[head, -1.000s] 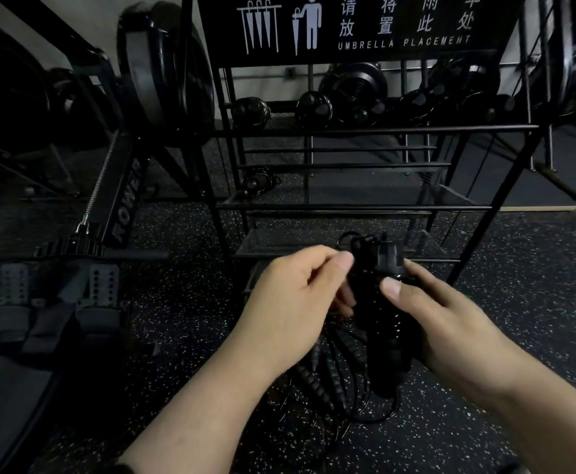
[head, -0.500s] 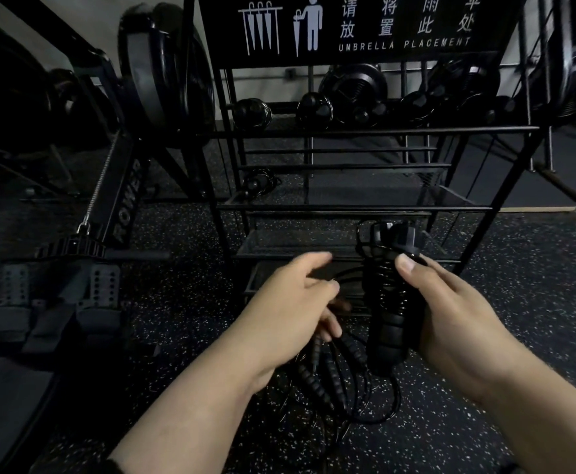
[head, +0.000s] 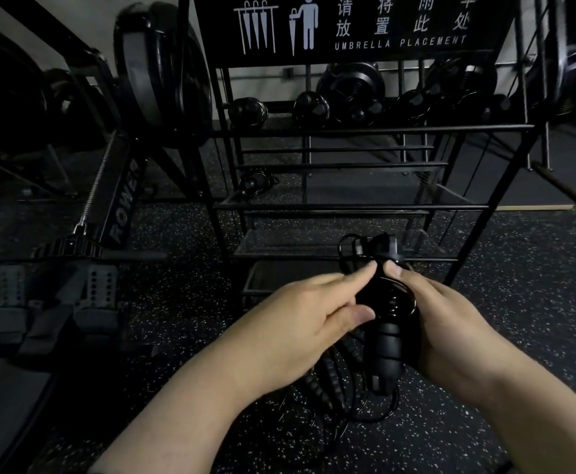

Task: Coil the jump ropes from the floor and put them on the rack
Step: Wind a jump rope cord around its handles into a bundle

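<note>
Both bare forearms reach forward. Right hand (head: 450,323) grips black ribbed plastic jump-rope handles (head: 387,336), thumb up. Left hand (head: 300,323) pinches thin cord beside them, fingertips nearly meeting right thumb.

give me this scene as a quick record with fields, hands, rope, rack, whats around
left hand: left hand pinches the rope near the handle tops
right hand: right hand grips the bundled black jump rope handles
rope: thin black jump rope cord hangs in loose loops below the hands
rack: black metal wire-shelf rack directly ahead, sign reading UMBRELLA PLACEMENT on top
already on rack: small dark coiled bundle on a middle shelf, left side
left of rack: black rowing machine
floor: black speckled rubber floor
</note>
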Tool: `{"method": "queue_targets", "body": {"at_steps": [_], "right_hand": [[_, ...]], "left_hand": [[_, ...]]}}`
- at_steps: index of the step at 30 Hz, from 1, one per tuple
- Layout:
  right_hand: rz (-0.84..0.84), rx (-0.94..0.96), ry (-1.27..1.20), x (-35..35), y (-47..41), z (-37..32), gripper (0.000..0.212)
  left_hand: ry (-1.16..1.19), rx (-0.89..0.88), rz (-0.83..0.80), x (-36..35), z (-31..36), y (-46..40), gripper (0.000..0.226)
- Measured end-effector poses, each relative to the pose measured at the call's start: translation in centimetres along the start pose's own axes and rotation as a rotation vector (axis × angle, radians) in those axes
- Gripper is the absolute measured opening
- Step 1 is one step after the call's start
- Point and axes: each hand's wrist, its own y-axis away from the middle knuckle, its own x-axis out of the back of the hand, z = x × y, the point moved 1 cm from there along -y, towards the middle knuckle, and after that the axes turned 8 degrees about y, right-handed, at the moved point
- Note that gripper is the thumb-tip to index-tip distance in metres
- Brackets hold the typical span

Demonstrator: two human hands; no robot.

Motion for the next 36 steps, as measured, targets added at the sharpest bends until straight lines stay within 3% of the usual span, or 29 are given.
{"method": "queue_targets", "body": {"at_steps": [4, 9, 12, 17, 21, 36], "right_hand": [[-0.045, -0.011, -0.004, -0.4, 0.3, 0.0, 0.049], [-0.075, -0.015, -0.079, -1.0, 0.7, 0.6, 0.033], [-0.066, 0.018, -0.079, -1.4, 0.7, 0.5, 0.030], [-0.044, 0.060, -0.091, -1.5, 0.9, 0.0, 0.036], [-0.047, 0.069, -0.152, -1.7, 1.1, -0.2, 0.039], [-0.065, 0.050, -0.262, -1.9, 1.4, -0.4, 0.048]], "left_hand": [[-0.144, -0.176, 0.232, -0.2, -0.3, -0.1, 0.057], [-0.274, -0.344, 0.567, -1.2, -0.7, -0.6, 0.039], [-0.232, -0.325, 0.628, -1.8, -0.6, -0.8, 0.038], [0.004, -0.144, 0.764, -2.1, -0.3, -0.6, 0.040], [0.103, -0.134, 0.786, -1.9, -0.1, -0.7, 0.037], [0.100, -0.212, 0.774, -1.4, -0.2, -0.4, 0.023]]}}
